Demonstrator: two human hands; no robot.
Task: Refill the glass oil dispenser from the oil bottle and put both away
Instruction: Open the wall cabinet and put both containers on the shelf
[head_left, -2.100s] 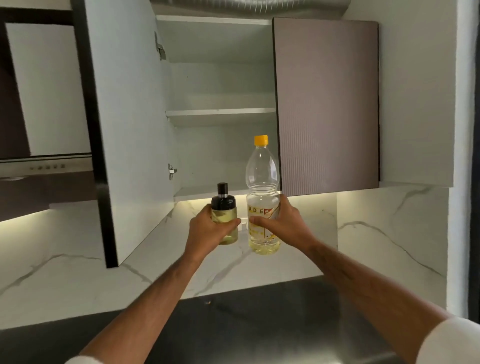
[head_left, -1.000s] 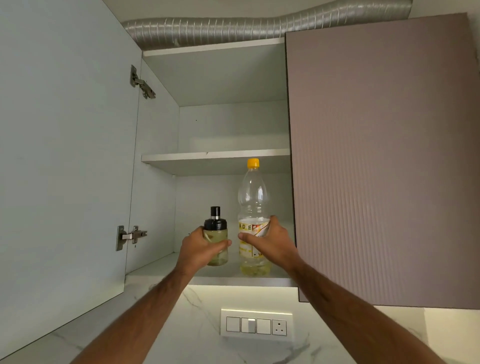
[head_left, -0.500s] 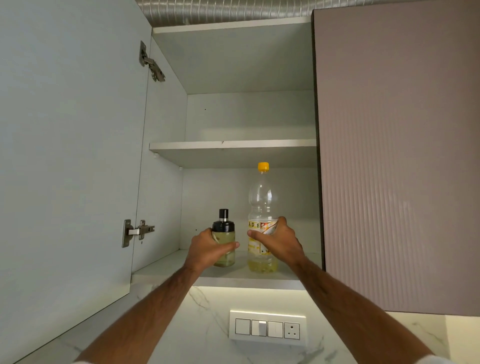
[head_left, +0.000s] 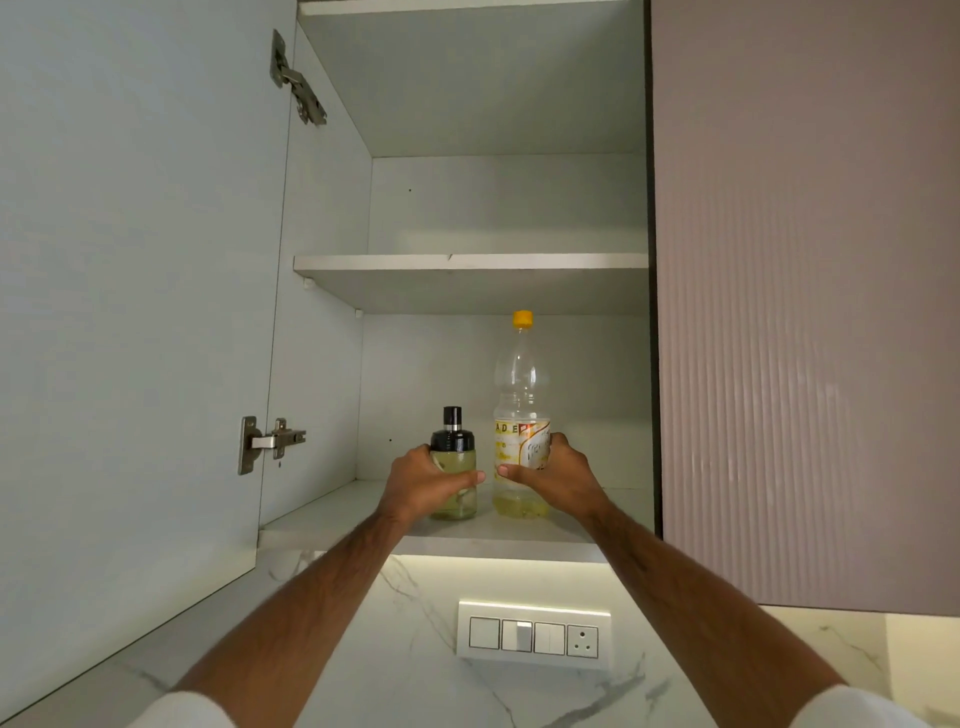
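Your left hand (head_left: 423, 480) grasps the glass oil dispenser (head_left: 453, 462) and your right hand (head_left: 553, 475) the oil bottle (head_left: 521, 395), both upright on the cupboard's lower shelf (head_left: 498, 540). Refilling appears finished; only letting go and shutting the open door (head_left: 135, 291) remain.

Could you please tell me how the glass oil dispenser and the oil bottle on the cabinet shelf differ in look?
The oil bottle is much taller than the glass oil dispenser. The bottle has a yellow cap, the dispenser a black top. The bottle carries a printed label; the dispenser shows none. The left hand grips the dispenser, the right hand the bottle. Both stand upright, side by side on the lower shelf, and hold yellowish oil.
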